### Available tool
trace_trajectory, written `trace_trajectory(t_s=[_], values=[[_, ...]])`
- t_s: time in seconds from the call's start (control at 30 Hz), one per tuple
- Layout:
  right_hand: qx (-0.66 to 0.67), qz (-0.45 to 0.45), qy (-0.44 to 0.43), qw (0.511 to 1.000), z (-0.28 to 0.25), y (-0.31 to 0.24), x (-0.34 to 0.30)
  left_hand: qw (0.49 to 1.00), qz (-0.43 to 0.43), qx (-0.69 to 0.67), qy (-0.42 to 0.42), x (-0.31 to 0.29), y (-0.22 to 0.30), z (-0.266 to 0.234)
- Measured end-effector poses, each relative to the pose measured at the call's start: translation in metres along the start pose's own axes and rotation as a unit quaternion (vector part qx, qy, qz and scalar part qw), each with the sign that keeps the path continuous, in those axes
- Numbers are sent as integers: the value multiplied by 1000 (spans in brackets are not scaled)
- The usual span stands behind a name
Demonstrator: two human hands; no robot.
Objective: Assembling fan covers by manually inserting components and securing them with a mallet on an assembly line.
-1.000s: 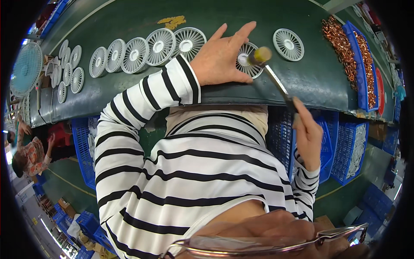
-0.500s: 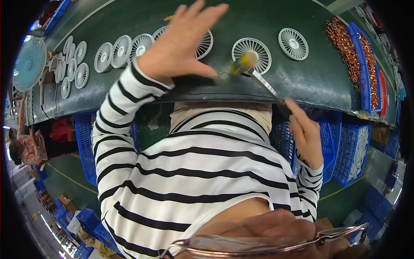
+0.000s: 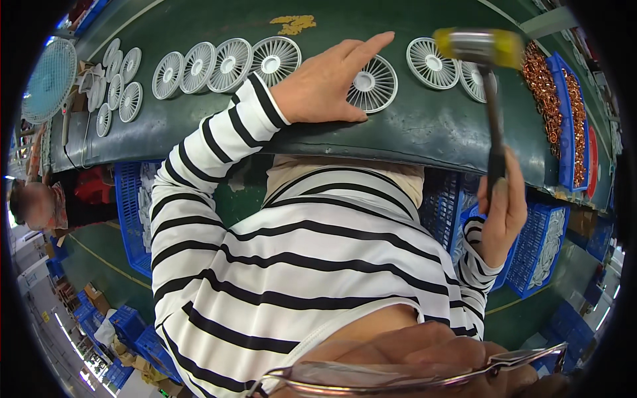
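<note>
Right hand [image 3: 504, 219] gripping yellow-faced mallet [image 3: 491, 99]; handle [image 3: 495, 142] pointing toward 12 o'clock, head [image 3: 474, 48] stretching 9-to-3, hanging at 2 o'clock from white spoked wheel [image 3: 373, 83] lying flat on green workbench [image 3: 438, 126]. Left hand [image 3: 318, 89] spreading fingers [image 3: 371, 46] around wheel's 9-o'clock rim.

Left of my left hand [image 3: 332, 81], on the tabletop [image 3: 424, 136], lie four wheels in a row [image 3: 230, 65], then a cluster of wheels [image 3: 131, 102] farther left; to its right, three more wheels [image 3: 432, 63]. A parts pile [image 3: 542, 96] lies at the right end, beside a tray [image 3: 565, 139]; crates [image 3: 524, 232] stand below.
</note>
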State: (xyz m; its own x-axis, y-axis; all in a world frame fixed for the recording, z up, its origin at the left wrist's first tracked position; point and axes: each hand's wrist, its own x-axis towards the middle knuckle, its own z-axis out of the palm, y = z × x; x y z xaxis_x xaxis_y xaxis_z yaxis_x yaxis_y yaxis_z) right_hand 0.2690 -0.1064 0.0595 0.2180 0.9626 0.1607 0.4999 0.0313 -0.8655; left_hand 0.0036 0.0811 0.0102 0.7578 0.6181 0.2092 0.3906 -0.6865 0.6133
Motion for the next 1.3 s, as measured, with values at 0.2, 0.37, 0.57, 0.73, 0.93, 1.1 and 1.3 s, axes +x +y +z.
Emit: trace_trajectory(t_s=[0.2,0.37,0.57,0.73,0.93,1.1,1.3], values=[[-183,-74,-130,972,26,23,16,999,-23,-28,-6,7,-1,0],[-49,11,-64,997,2,10,9,998,-38,-44,13,0,-5,2],[-207,-97,-160,960,38,18,35,999,-1,-28,33,2,-3,2],[-125,-21,-171,977,24,9,24,983,52,162,76,-25,-12,-39],[-74,-13,-281,957,30,14,18,976,-49,199,71,-62,-41,-62],[-136,-39,-141,980,32,17,29,996,-59,27,66,-49,-16,-28],[136,-182,-41,973,33,17,18,994,-75,-16,83,-45,-7,-15]])
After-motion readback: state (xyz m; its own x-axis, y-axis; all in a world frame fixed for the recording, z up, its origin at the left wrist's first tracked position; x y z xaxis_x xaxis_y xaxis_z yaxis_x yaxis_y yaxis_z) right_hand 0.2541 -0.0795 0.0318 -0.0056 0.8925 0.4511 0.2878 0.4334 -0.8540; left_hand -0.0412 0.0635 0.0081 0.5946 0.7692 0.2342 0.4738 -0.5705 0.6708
